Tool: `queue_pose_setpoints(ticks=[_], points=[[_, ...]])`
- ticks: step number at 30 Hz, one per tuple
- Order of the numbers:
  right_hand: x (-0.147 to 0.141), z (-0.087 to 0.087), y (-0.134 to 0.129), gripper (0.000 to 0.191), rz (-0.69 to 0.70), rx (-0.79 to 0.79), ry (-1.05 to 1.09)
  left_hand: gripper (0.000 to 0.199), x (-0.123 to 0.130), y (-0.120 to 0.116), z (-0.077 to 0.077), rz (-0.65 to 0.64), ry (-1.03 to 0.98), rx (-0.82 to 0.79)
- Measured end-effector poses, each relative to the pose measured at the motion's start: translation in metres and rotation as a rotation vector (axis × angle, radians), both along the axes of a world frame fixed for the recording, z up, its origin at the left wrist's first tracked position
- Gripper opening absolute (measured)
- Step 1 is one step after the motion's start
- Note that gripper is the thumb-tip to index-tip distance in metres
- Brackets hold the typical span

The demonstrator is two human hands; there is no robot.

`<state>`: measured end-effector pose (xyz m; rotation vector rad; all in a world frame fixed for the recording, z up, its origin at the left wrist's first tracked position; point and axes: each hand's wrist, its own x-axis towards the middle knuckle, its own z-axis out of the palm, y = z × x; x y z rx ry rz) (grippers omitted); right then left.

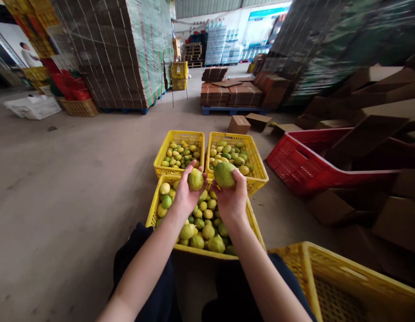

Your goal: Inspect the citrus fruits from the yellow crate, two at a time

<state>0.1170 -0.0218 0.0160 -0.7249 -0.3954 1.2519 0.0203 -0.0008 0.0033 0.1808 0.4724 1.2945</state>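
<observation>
The left-hand fruit (195, 179) is yellow-green, the right-hand fruit (224, 175) mostly green. The front crate (202, 253) is yellow, the large bin (294, 172) red, the trousers (135, 243) dark navy. The brown stack (103, 58) is striped in white.

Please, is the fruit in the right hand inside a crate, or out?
Out: the right hand holds the fruit raised above the yellow crates.

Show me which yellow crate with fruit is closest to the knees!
The front crate, below the left hand and right hand; the back-left crate and back-right crate stand side by side beyond it.
</observation>
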Motion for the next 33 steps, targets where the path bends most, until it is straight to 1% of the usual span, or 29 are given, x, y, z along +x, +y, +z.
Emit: queue_pose_setpoints(ticks=[5,7,10,14,18,21,23,26,28,30,33], points=[[-0.003,-0.006,0.001,0.02,0.089,-0.006,-0.02,0.011,-0.003,0.0,0.001,-0.039,-0.047,-0.026],[-0.005,-0.007,0.001,0.019,0.109,-0.006,-0.03,0.01,-0.005,-0.001,0.002,-0.063,-0.064,-0.029],[-0.005,-0.008,0.002,0.018,0.147,0.017,-0.052,0.009,-0.008,-0.002,0.004,-0.089,-0.072,0.023],[-0.001,-0.006,0.004,0.013,0.203,0.025,-0.04,0.006,-0.015,-0.003,0.006,-0.081,-0.085,0.091],[0.002,-0.005,0.004,0.013,0.225,-0.045,0.001,0.006,-0.018,-0.005,0.008,-0.052,-0.094,0.063],[0.002,-0.005,0.004,0.016,0.231,-0.052,-0.02,0.01,-0.017,-0.006,0.011,-0.019,-0.074,0.006],[0.001,-0.005,0.004,0.02,0.252,-0.031,-0.063,0.013,-0.016,-0.006,0.012,-0.023,-0.087,-0.014],[0.0,-0.004,0.004,0.021,0.265,-0.03,-0.08,0.013,-0.015,-0.004,0.01,-0.057,-0.118,-0.023],[0.001,-0.004,0.004,0.019,0.242,-0.08,-0.035,0.013,-0.014,-0.002,0.007,-0.053,-0.119,-0.036],[0.003,-0.004,0.005,0.016,0.224,-0.171,0.018,0.015,-0.012,-0.001,0.005,-0.043,-0.113,-0.068],[0.005,-0.006,0.007,0.018,0.243,-0.306,0.059,0.016,-0.01,0.0,0.003,-0.044,-0.129,-0.124]])
